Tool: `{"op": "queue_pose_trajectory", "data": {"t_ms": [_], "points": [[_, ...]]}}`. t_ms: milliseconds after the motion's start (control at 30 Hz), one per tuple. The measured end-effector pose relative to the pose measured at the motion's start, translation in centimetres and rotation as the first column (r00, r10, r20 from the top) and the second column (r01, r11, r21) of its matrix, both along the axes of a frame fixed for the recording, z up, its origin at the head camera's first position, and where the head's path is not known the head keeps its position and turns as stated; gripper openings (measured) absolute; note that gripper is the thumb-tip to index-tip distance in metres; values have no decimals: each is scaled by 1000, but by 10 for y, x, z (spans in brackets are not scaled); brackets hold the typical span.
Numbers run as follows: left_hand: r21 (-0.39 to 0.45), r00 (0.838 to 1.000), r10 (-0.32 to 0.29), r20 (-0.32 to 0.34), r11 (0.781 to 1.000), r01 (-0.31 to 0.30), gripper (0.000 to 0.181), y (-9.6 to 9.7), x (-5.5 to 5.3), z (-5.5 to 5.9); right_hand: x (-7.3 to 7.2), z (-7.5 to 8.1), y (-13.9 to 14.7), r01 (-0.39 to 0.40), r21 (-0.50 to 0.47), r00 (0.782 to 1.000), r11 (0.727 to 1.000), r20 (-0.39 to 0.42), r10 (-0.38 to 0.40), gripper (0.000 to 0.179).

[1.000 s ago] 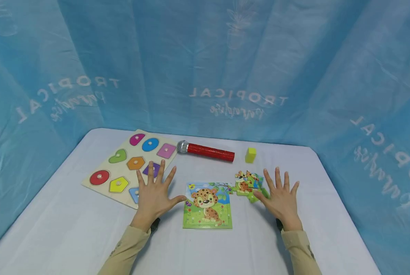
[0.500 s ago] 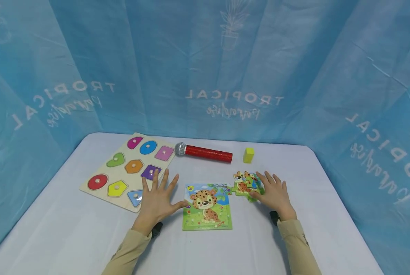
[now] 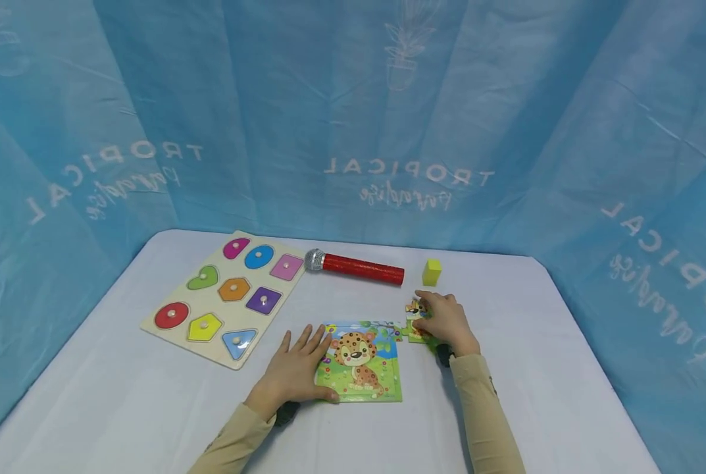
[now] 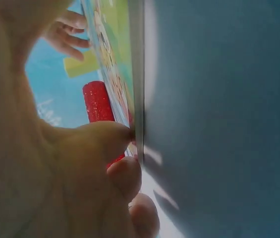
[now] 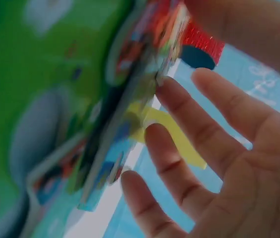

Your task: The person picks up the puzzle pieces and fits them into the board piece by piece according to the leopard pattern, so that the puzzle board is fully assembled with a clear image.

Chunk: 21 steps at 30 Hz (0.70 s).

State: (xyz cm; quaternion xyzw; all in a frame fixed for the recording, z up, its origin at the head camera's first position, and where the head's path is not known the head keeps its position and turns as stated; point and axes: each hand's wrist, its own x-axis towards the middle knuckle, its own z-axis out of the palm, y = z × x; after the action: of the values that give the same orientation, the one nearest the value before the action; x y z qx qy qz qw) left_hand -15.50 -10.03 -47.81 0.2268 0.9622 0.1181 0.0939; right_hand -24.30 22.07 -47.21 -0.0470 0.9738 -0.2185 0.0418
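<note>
A square leopard puzzle board lies flat on the white table. My left hand rests against its left side, fingers straight and spread, thumb at the lower left corner. The left wrist view has the board's edge close by the fingertips. Right of the board, several loose jigsaw pieces lie together, partly hidden under my right hand. In the right wrist view, its long, loosely bent fingers reach to the edge of the pieces, with nothing gripped.
Behind the left hand lies a wooden shape board with coloured knobbed shapes. A red toy microphone lies across the back, and a yellow block stands right of it. Blue curtains enclose the table's back and sides.
My right hand has moved left and down onto the loose jigsaw pieces. The left hand has lowered to the leopard board's left edge. Both were spread in the air before.
</note>
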Motion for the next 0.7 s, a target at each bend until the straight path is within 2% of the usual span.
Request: {"op": "queue_pose_trajectory", "data": {"t_ms": [167,333,533,633,700], "points": [[28,998,-12,55,1000,10,114,-2,-3,-1,1,-3,1,23,-10,1000,1000,-1,-23,64],[67,997,-10,83,998,5,115,-5,-5,0,3,-3,3,38,-118,999,992,-18,-40,57],[95,995,-11,104,995,1,114,-6,-5,0,10,6,4,64,-238,988,969,-121,-95,40],[94,995,-10,104,996,0,114,-6,-4,0,16,12,-7,56,-323,993,945,-84,-88,39],[98,994,-10,104,995,0,114,-6,-3,1,21,12,-20,26,-370,999,929,-23,-37,37]]}}
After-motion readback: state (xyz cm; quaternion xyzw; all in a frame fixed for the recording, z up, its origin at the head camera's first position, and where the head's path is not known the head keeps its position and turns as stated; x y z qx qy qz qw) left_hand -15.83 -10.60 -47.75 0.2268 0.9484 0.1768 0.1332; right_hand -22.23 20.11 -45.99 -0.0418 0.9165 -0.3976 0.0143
